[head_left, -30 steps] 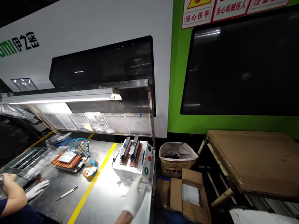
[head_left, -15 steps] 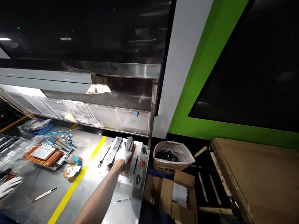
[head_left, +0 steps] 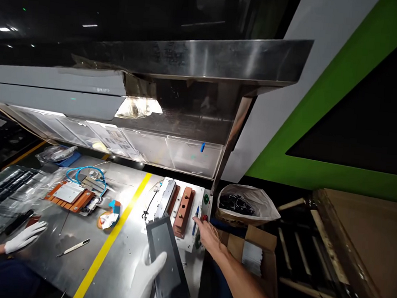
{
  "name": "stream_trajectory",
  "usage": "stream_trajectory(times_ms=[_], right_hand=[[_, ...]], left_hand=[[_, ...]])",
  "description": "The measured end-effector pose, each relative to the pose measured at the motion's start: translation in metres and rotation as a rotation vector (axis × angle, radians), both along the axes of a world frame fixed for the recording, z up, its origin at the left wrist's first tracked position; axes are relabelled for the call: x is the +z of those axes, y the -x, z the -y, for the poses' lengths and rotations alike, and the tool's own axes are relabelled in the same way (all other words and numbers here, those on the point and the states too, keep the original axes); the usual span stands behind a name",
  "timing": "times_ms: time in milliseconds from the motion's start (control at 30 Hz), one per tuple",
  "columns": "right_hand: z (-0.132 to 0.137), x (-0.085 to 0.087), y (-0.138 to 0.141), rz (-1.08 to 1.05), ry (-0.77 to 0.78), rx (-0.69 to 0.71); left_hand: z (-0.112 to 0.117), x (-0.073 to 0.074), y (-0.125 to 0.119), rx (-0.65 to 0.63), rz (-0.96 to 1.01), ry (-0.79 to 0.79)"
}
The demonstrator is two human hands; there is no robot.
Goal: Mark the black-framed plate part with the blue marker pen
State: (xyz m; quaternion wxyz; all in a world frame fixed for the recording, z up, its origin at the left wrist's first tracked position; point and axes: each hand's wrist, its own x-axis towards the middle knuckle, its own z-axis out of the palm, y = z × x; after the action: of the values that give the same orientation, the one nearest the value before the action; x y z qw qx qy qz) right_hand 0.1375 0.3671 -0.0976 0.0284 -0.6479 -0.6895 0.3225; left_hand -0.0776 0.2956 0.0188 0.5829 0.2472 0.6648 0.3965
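My left hand (head_left: 149, 272), in a white glove, grips a black rectangular plastic housing (head_left: 168, 260) with its thumb over the face. The housing is tilted above the table's front part, near a white fixture plate (head_left: 186, 245). On the plate are a copper-coloured block (head_left: 183, 212) with dark pegs and a grey bar-shaped piece (head_left: 164, 199). My bare right hand (head_left: 207, 233) reaches over the plate's right edge, a finger stretched out at a blue pen (head_left: 197, 211). Whether it touches the pen I cannot tell. Beside the hand are a red button (head_left: 204, 217) and a green button (head_left: 206, 199).
Another person's gloved hand (head_left: 25, 238) rests on the table at left. An orange fixture (head_left: 71, 196), tape roll (head_left: 107, 220) and cutter knife (head_left: 73, 248) lie there. Right of the table stand a bag of black parts (head_left: 237, 205) and a cardboard box (head_left: 263, 240). A metal shelf edge (head_left: 227, 61) hangs above.
My gloved left hand has lifted the black housing off the fixture and drawn it toward me, uncovering the copper-coloured block. My right hand has come up from the lower right to the plate's edge.
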Motion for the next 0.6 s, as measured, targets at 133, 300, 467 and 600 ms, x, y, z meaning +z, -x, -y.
stream_trajectory(times_ms=[133, 300, 467, 600], right_hand=[[-0.013, -0.007, 0.009, -0.041, -0.005, -0.034], [0.015, -0.003, 0.003, -0.164, -0.116, -0.198], [0.098, 0.017, -0.030, -0.358, -0.190, -0.514], [0.194, 0.045, -0.057, -0.891, -0.067, -0.944]], left_hand=[[0.048, -0.023, 0.015, 0.097, 0.107, 0.147], [0.093, -0.037, 0.009, 0.076, 0.108, 0.212], [0.117, -0.026, -0.014, -0.129, 0.171, 0.146], [0.149, 0.000, -0.030, -0.336, 0.303, 0.150]])
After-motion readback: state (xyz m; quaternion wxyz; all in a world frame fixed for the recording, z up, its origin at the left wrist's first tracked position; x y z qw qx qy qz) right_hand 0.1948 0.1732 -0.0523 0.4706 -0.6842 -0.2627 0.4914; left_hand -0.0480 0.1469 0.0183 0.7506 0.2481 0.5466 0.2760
